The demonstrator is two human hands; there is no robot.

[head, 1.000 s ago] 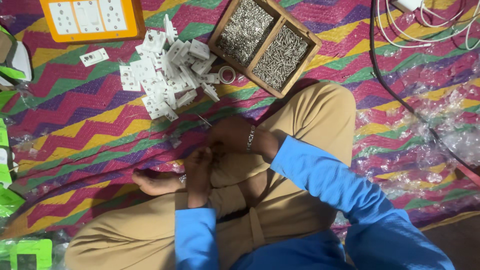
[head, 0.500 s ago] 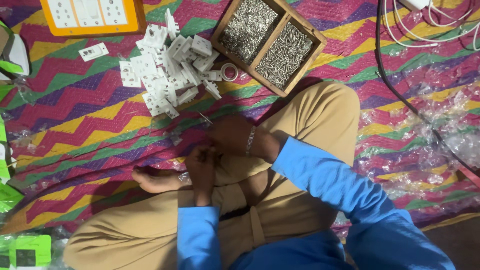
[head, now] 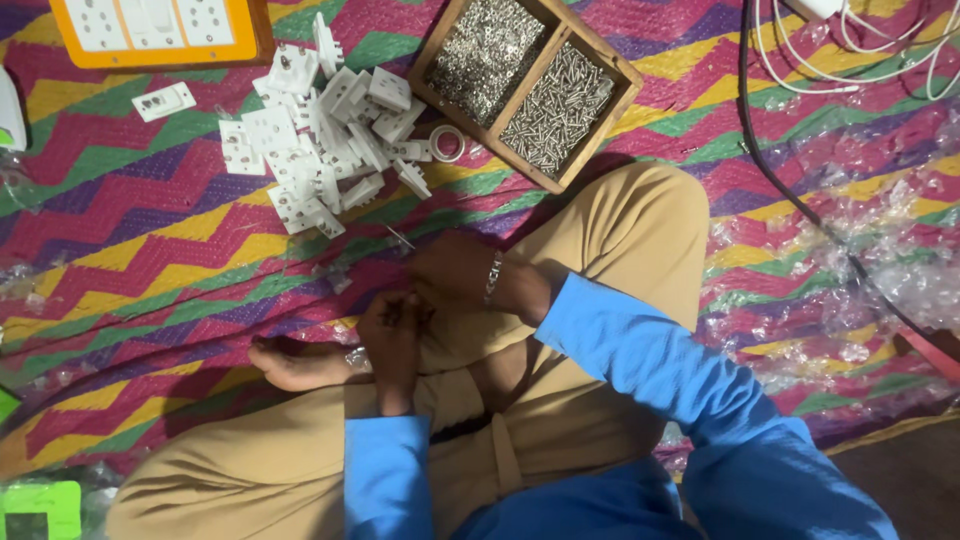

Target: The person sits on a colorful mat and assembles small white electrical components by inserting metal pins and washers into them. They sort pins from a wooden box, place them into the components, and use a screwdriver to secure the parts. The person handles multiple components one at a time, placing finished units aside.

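left hand (head: 392, 335) pinched on small screws (head: 402, 312) — tiny, hard, slippery; right hand's (head: 455, 275) grip unclear — white sockets (head: 325, 140) beyond.

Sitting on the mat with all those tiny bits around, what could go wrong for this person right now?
1. The left hand seems to cup small dark parts over the lap; any that slip could vanish into the busy zigzag mat.
2. The knee sits right against the wooden tray of screws; a shift could perhaps tip or scatter them.
3. The right hand hovers near the loose pile of white plastic parts, which a sweep might knock apart.
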